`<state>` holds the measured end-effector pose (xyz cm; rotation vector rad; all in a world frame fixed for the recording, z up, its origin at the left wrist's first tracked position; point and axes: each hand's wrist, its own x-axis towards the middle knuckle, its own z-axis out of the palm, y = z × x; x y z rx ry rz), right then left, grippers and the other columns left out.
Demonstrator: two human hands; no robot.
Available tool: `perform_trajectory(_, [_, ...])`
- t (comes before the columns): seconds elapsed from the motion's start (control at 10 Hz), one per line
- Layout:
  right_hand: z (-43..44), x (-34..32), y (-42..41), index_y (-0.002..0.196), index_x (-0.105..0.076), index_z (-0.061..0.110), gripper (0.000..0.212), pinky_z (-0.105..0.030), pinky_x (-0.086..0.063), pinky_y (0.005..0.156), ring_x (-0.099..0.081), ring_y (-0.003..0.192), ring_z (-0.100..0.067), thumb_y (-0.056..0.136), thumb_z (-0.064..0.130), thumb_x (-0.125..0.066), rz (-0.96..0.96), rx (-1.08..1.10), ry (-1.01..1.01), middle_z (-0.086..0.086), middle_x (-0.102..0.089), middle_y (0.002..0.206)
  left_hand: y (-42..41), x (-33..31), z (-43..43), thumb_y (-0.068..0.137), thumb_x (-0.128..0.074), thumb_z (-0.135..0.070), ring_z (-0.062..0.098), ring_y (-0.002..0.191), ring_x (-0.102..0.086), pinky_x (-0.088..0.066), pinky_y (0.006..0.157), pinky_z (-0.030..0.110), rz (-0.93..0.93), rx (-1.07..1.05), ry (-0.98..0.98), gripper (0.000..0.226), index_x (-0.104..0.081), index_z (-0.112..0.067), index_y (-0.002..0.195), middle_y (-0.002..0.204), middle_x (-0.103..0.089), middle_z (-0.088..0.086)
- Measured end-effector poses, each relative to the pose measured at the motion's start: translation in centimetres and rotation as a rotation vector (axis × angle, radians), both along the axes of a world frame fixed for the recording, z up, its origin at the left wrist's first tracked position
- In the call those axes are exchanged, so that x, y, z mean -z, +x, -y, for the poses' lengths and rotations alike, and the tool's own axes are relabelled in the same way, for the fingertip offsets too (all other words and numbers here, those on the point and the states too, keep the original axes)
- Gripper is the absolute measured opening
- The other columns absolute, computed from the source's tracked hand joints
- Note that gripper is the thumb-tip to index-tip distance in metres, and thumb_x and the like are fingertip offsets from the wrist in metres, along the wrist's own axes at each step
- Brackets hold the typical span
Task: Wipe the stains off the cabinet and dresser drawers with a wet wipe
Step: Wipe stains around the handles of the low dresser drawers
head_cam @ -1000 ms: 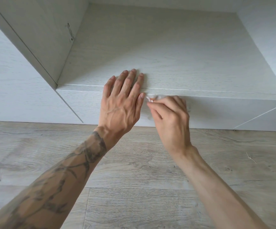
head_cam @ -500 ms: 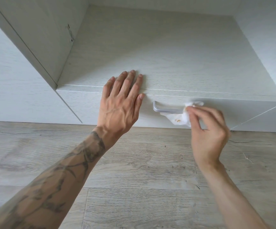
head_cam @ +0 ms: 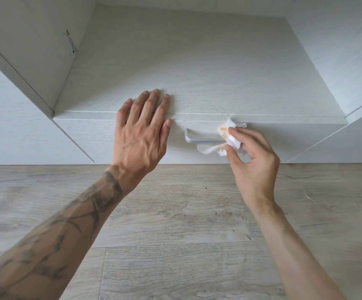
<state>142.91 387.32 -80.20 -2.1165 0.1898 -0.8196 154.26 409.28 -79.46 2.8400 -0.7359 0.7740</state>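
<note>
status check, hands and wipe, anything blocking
Left hand flat on drawer top edge, open. Right hand pinching stained wet wipe against drawer handle. Nothing in the way.

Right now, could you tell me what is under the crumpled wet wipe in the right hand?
The wet wipe wraps the right part of the silver drawer handle; the handle's left end shows. The right hand pinches it. The metal underneath is covered, so remaining stains cannot be judged.
</note>
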Motion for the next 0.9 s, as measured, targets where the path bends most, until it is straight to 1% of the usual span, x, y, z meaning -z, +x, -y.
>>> perform_trajectory(0.1, [-0.3, 0.2, -0.6, 0.116, -0.079, 0.006, 0.03, -0.017, -0.053, 0.098, -0.071, 0.108, -0.007, 0.091, -0.009, -0.075, 0.043, 0.037, -0.082, -0.004, -0.075, 0.114, 0.0, 0.0, -0.1, 0.114, -0.024, -0.039, 0.028, 0.152, -0.034, -0.022, 0.123, 0.045, -0.003, -0.002, 0.004, 0.054, -0.036, -0.016, 0.161, 0.164, -0.04, 0.008])
perform_trajectory(0.2, [0.5, 0.1, 0.0, 0.117, -0.079, 0.008, 0.031, -0.018, -0.055, 0.096, -0.071, 0.108, -0.004, 0.093, -0.01, -0.071, 0.019, 0.046, -0.001, -0.001, -0.074, 0.115, 0.0, 0.0, 0.0, 0.114, -0.024, -0.039, 0.028, 0.152, -0.034, -0.021, 0.123, 0.045, -0.002, -0.002, 0.002, 0.054, -0.036, -0.016, 0.161, 0.164, -0.04, 0.008])
perform_trajectory(0.3, [0.3, 0.0, 0.6, 0.118, -0.078, 0.014, 0.036, -0.023, -0.058, 0.091, -0.073, 0.106, -0.006, 0.094, -0.011, -0.068, 0.004, 0.036, 0.123, 0.007, -0.074, 0.114, 0.0, 0.0, 0.0, 0.114, -0.025, -0.039, 0.028, 0.152, -0.034, -0.022, 0.122, 0.045, 0.002, -0.001, -0.004, 0.054, -0.036, -0.016, 0.161, 0.163, -0.04, 0.008])
perform_trajectory(0.4, [-0.7, 0.2, -0.5, 0.118, -0.077, 0.014, 0.036, -0.026, -0.059, 0.095, -0.074, 0.112, -0.013, 0.094, -0.012, -0.068, 0.024, 0.006, 0.192, 0.002, -0.076, 0.116, 0.0, 0.0, 0.0, 0.114, -0.025, -0.039, 0.028, 0.152, -0.035, -0.022, 0.122, 0.045, 0.003, -0.001, -0.006, 0.054, -0.037, -0.015, 0.16, 0.163, -0.041, 0.009])
perform_trajectory(0.5, [-0.4, -0.1, -1.1, 0.117, -0.077, 0.011, 0.033, -0.024, -0.058, 0.098, -0.074, 0.114, -0.017, 0.095, -0.012, -0.068, 0.035, 0.01, 0.302, -0.005, -0.076, 0.117, 0.0, 0.1, 0.0, 0.113, -0.026, -0.039, 0.029, 0.151, -0.035, -0.022, 0.122, 0.046, 0.012, 0.001, -0.012, 0.054, -0.038, -0.015, 0.16, 0.163, -0.041, 0.009])
perform_trajectory(0.6, [-0.8, -0.7, -0.6, 0.124, -0.073, 0.01, 0.033, -0.026, -0.057, 0.103, -0.071, 0.122, -0.02, 0.097, -0.009, -0.068, 0.052, -0.036, 0.517, -0.01, -0.074, 0.125, 0.1, 0.1, 0.0, 0.113, -0.026, -0.039, 0.028, 0.151, -0.035, -0.022, 0.122, 0.045, 0.019, -0.002, -0.01, 0.053, -0.038, -0.015, 0.16, 0.162, -0.042, 0.009])
perform_trajectory(0.7, [-1.3, -0.2, -0.5, 0.131, -0.069, 0.008, 0.047, -0.028, -0.053, 0.109, -0.065, 0.132, -0.02, 0.092, -0.017, -0.068, 0.034, -0.1, 0.457, -0.004, -0.068, 0.134, 0.1, 0.1, -0.1, 0.113, -0.026, -0.039, 0.028, 0.151, -0.035, -0.023, 0.122, 0.045, 0.015, 0.0, -0.008, 0.054, -0.037, -0.015, 0.16, 0.162, -0.041, 0.009])
perform_trajectory(0.8, [-0.4, 0.7, -0.3, 0.131, -0.071, 0.008, 0.049, -0.032, -0.053, 0.109, -0.065, 0.128, -0.014, 0.088, -0.014, -0.075, 0.007, -0.031, 0.14, 0.003, -0.067, 0.13, 0.1, 0.2, -0.1, 0.113, -0.027, -0.039, 0.028, 0.151, -0.036, -0.023, 0.122, 0.045, 0.026, 0.0, -0.005, 0.053, -0.038, -0.015, 0.16, 0.162, -0.042, 0.009])
perform_trajectory(0.9, [0.6, 0.9, 0.2, 0.125, -0.076, 0.006, 0.039, -0.024, -0.053, 0.106, -0.067, 0.12, -0.012, 0.089, -0.01, -0.077, 0.03, 0.003, -0.088, -0.004, -0.068, 0.124, 0.1, 0.2, 0.0, 0.113, -0.027, -0.039, 0.029, 0.15, -0.036, -0.024, 0.121, 0.046, 0.032, 0.004, -0.015, 0.053, -0.039, -0.015, 0.159, 0.162, -0.042, 0.009])
